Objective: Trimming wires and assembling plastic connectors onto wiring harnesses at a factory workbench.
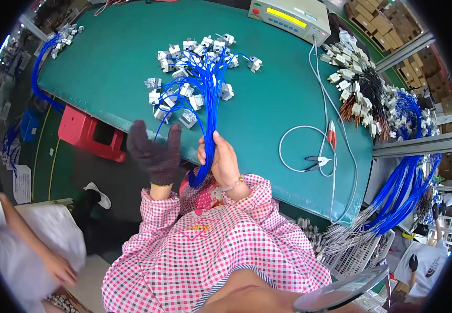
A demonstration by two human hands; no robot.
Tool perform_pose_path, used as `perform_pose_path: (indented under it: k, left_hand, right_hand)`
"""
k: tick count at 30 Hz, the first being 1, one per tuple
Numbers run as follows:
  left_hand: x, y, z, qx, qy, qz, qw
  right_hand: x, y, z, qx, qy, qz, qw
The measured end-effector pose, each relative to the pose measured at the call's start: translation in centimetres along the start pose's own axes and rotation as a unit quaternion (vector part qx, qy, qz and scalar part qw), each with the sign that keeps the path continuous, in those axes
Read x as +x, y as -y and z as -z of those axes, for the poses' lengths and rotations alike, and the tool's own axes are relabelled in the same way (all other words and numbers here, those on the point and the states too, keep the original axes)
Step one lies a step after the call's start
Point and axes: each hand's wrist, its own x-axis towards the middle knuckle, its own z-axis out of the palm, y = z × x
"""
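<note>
My right hand [225, 160] is bare and closed round a thick bundle of blue cables [210, 112] at the table's front edge. The lower ends of the bundle hang toward my lap. Beyond the hand the cables fan out to several white connectors [188, 119], spread over the green tabletop. One connector [255, 64] lies apart on the right of the cluster. My left hand [155, 151], in a dark knitted glove, is held left of the bundle with thumb and fingers apart. Nothing shows in it.
A tester box [291, 18] with a yellow display stands at the back. Its grey leads with clips [320, 159] lie on the table [268, 120]. More bundled cables [401, 177] hang at the right. A red stool [87, 133] and a co-worker's arm [35, 240] are at the left.
</note>
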Motion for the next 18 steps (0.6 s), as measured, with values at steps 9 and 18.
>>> perform_pose_path:
  k: [9, 18]
  left_hand:
    - [0.4, 5.4, 1.6, -0.007, 0.140, -0.009, 0.990]
    - [19.3, 2.2, -6.7, -0.065, 0.282, -0.317, 0.903]
  right_hand:
    - [-0.2, 0.1, 0.3, -0.007, 0.028, -0.005, 1.000]
    - [0.7, 0.2, 0.8, 0.019, 0.052, -0.014, 0.998]
